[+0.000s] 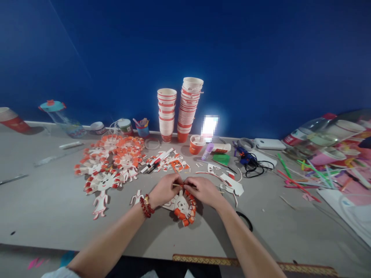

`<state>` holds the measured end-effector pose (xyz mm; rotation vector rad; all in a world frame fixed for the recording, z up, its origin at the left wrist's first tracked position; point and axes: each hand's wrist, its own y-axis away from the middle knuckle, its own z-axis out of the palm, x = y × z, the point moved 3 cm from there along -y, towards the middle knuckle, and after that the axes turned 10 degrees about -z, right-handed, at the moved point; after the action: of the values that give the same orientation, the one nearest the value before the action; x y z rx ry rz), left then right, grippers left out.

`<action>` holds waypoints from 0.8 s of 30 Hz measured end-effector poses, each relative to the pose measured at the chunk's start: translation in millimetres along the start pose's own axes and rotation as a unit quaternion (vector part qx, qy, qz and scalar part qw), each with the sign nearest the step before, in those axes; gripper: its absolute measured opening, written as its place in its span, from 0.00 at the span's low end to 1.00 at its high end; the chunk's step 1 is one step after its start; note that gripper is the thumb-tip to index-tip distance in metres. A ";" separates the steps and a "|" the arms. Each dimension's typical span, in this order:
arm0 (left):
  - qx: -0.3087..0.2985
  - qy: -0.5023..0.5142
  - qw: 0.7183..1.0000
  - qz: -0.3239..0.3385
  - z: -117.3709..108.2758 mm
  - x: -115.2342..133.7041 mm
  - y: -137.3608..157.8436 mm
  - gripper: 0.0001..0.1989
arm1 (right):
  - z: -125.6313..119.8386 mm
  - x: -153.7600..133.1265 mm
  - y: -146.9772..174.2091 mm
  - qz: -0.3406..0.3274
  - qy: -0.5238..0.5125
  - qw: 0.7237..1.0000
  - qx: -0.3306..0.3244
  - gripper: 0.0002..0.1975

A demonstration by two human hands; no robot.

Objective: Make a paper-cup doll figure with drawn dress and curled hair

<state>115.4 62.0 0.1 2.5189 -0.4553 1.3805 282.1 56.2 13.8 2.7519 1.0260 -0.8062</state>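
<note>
A paper cut-out figure (181,204) with a drawn face and curled orange-and-white strips around its head lies just in front of me. My left hand (165,190) and my right hand (205,190) meet at its edge, fingers pinched. A thin pale stick (176,185) shows between the fingertips, at one of the strips; how the strip sits on it is too small to tell. Beside my left wrist rests a small white paper body (137,197). Finished-looking curled paper figures (101,183) lie in a cluster to the left.
Two tall stacks of paper cups (167,116) stand at the back, near a glowing blurred screen (210,126). Paper scraps (171,160), a purple glue stick (207,151), a blue glue gun (245,156) and a roll of black tape (245,221) surround my hands. Bottles (307,131) lean at right.
</note>
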 end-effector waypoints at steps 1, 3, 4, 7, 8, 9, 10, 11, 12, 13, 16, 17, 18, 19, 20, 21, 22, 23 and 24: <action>-0.003 0.002 1.000 -0.001 -0.2 0.3 0.0 0.04 | -0.3 0.1 0.1 0.000 -0.004 1.000 0.000 0.07; -0.017 0.014 1.000 -0.003 -1.4 1.3 -0.1 0.03 | -1.0 -0.3 0.1 -0.005 -0.006 1.000 0.000 0.07; -0.029 0.024 0.999 -0.001 -2.3 1.9 -0.1 0.02 | -1.6 -0.6 0.1 -0.008 -0.005 1.000 0.002 0.07; -0.053 0.031 0.998 0.010 -5.9 2.9 -0.9 0.04 | -3.9 -2.0 -0.2 -0.012 -0.006 1.000 0.014 0.08; -0.055 0.016 0.998 0.013 -6.8 2.6 -1.3 0.05 | -4.7 -2.3 -0.4 -0.011 -0.008 1.000 0.017 0.07; -0.054 -0.009 0.998 0.017 -7.4 2.2 -1.7 0.07 | -5.3 -2.5 -0.5 -0.009 -0.009 1.000 0.020 0.07; -0.053 -0.037 0.998 0.021 -7.5 1.8 -2.1 0.09 | -5.7 -2.6 -0.7 -0.009 -0.010 1.000 0.022 0.07; -0.050 -0.063 0.996 0.024 -7.4 1.4 -2.4 0.11 | -5.9 -2.6 -0.8 -0.009 -0.010 1.000 0.023 0.07; -0.047 -0.080 0.995 0.027 -7.0 1.1 -2.5 0.13 | -6.0 -2.4 -0.8 -0.009 -0.011 1.000 0.025 0.07; -0.043 -0.087 0.995 0.028 -6.7 0.9 -2.7 0.13 | -5.9 -2.1 -0.7 -0.009 -0.013 1.000 0.027 0.07; -0.030 -0.065 0.997 0.017 -6.1 0.3 -2.9 0.12 | -5.1 -0.1 -0.1 -0.006 -0.028 0.999 0.034 0.07; -0.028 -0.054 0.998 0.012 -6.0 0.0 -3.0 0.11 | -4.8 0.5 0.1 -0.004 -0.034 0.999 0.035 0.07; -0.027 -0.044 0.999 0.009 -5.8 -0.2 -3.0 0.10 | -4.6 1.0 0.2 -0.003 -0.040 0.999 0.035 0.07; -0.026 -0.036 0.999 0.007 -5.6 -0.3 -2.9 0.09 | -4.5 1.3 0.2 -0.002 -0.045 0.998 0.034 0.06; -0.026 -0.030 0.999 0.007 -5.4 -0.4 -2.8 0.09 | -4.4 1.4 0.1 -0.002 -0.049 0.998 0.032 0.06; -0.024 -0.026 0.999 0.007 -5.3 -0.3 -2.6 0.08 | -4.4 1.4 -0.2 -0.002 -0.053 0.998 0.030 0.05; -0.021 -0.024 0.999 0.008 -5.3 -0.1 -2.3 0.08 | -4.4 1.4 -0.5 -0.001 -0.056 0.998 0.028 0.05; -0.017 -0.024 1.000 0.009 -5.3 0.2 -2.0 0.07 | -4.3 1.3 -0.8 0.000 -0.057 0.998 0.026 0.05; -0.014 -0.025 1.000 0.009 -5.2 0.6 -1.7 0.07 | -4.2 1.2 -1.1 0.001 -0.056 0.998 0.025 0.05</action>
<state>112.3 65.3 3.3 2.5385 -0.5045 1.3110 284.0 58.8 16.9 2.7120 0.9938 -0.9862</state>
